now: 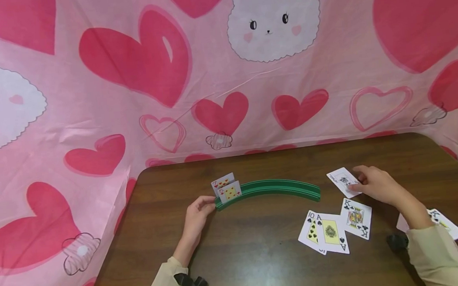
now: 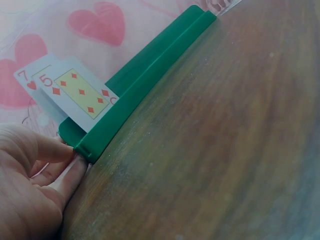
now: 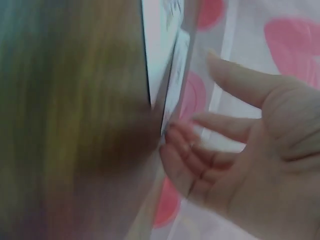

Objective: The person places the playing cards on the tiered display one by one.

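Note:
A curved green card holder (image 1: 279,187) lies on the table. Its left end is pinched between the thumb and fingers of my left hand (image 2: 35,185). Standing in the holder beside that hand are a five of diamonds (image 2: 77,95) and, behind it, a seven of hearts (image 1: 223,180). On the right, my right hand (image 1: 377,186) is over the edge of a joker card (image 1: 342,181) that lies face up. In the right wrist view its thumb stands well apart from the fingers (image 3: 182,162), whose tips are right at a card's edge.
In front of the joker lie a king of clubs (image 1: 357,218), an ace of spades (image 1: 332,234) and a ten of spades (image 1: 307,233) partly under the ace. Another king card (image 1: 450,225) lies by the right forearm, partly hidden. A pink heart-patterned cloth (image 1: 256,80) hangs behind the table (image 1: 251,255).

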The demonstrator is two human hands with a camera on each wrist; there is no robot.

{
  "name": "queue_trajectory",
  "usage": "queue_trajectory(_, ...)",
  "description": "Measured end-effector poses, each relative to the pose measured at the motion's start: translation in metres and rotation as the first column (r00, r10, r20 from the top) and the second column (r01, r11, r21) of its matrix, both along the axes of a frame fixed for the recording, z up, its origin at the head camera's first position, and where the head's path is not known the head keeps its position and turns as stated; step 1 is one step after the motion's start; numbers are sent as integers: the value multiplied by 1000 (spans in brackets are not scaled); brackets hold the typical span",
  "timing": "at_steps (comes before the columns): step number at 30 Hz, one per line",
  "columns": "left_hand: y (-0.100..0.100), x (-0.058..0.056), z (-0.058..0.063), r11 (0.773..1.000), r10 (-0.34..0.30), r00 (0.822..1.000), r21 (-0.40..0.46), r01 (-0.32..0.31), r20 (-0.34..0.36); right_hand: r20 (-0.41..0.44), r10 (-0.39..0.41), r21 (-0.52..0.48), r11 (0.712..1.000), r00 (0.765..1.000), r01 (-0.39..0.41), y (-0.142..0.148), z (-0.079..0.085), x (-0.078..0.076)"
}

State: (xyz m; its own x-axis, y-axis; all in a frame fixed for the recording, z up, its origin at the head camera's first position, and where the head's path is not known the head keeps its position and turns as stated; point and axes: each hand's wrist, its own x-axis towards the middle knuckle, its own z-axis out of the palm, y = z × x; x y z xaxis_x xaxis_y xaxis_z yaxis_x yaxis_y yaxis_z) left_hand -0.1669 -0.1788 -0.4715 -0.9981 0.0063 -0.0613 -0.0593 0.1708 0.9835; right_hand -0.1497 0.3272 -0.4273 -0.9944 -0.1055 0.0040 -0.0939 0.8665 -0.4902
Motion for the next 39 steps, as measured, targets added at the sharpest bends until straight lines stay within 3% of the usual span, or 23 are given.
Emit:
queue_trajectory(6,0,0,1,1000,-4,1000,2,4,-5,56,-59,81,995,997,54,-14,-2,1)
queue_trajectory(14,-1,0,1,1000,-2,1000,5,2,3,135,-77,47,996,988,71,-12,-1,-5)
queue_trajectory(30,-1,0,0,1000,-4,1000,0,4,-9,88,-85,40,996,992,82,-10,-3,-1)
queue_trajectory(39,0,0,0,1000,7,1000,-3,-7,-14,173,-108,32,994,979,104,-9,0,-5)
